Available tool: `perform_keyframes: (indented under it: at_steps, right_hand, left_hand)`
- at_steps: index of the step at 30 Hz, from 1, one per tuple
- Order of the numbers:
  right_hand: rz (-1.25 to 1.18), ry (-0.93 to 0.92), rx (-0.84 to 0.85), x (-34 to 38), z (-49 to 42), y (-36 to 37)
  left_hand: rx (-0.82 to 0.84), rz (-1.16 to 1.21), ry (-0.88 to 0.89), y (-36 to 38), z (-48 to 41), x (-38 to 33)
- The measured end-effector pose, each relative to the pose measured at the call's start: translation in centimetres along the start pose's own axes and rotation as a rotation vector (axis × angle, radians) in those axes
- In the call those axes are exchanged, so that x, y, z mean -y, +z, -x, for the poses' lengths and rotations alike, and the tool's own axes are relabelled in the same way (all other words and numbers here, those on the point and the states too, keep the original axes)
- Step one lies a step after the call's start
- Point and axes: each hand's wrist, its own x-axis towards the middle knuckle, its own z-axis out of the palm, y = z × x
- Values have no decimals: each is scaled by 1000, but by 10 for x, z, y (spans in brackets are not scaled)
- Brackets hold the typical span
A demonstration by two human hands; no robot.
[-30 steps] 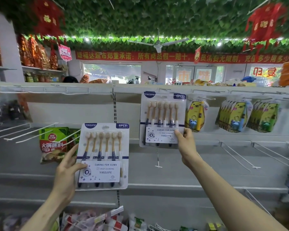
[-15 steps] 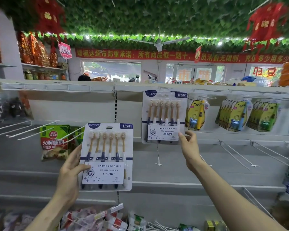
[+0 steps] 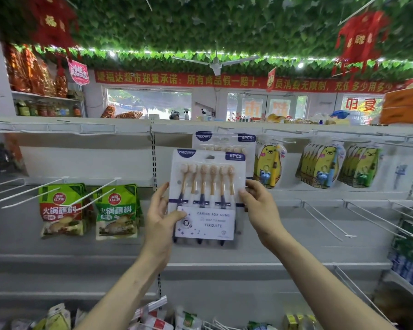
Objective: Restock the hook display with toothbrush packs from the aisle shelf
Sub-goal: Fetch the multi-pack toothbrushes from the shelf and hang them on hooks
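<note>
Left hand: left hand grips the lower left corner of the held pack, thumb laid across the printed card, fingers behind the edge
Right hand: right hand pinches the right edge at about mid-height, fingertips curled onto the front
Held pack: a six-brush toothbrush pack, upright and facing the camera, raised in front of the top hook row; its hang hole sits below the rail and nothing is threaded through it
Hung pack: a matching hung pack is on the top row directly behind, only its header and brush tips showing above the held one (its hook is hidden by the cards)
Done so far: one pack of this kind appears to be up on the display
In hand: judged from the pose, this is the lift-and-align stage for a second pack; the hole has yet to meet the hook tip
Left to do: raise the pack, slide the hole over the hook, let go with both hands, then fetch more if the row needs filling
Neighbours: yellow cartoon packs hang just to the right, green sauce packets lower left, wire hooks jut out lower right
Spare stock: whether more toothbrush packs wait among the goods at the bottom edge cannot be told
</note>
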Motion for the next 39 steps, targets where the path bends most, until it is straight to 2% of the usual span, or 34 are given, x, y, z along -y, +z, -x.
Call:
perform_keyframes:
  at_steps: [5,11,20,29,39]
  right_hand:
    - [-92,36,-133,9,-22,-9]
    - [-119,19,-185,14,-43,-18]
    - [-78,6,-155,21,-64,-19]
    - [-11,14,-160,8,-81,-17]
    - [19,-12,-152,-3,-98,-15]
  left_hand:
    - [-27,-21,2,37,-21,6]
    - [-59,-156,31,51,-60,5]
    - [-105,-271,37,57,-85,8]
    - [-55,-422,33,53,-99,19]
    - [-50,-434,-2,55,-116,26]
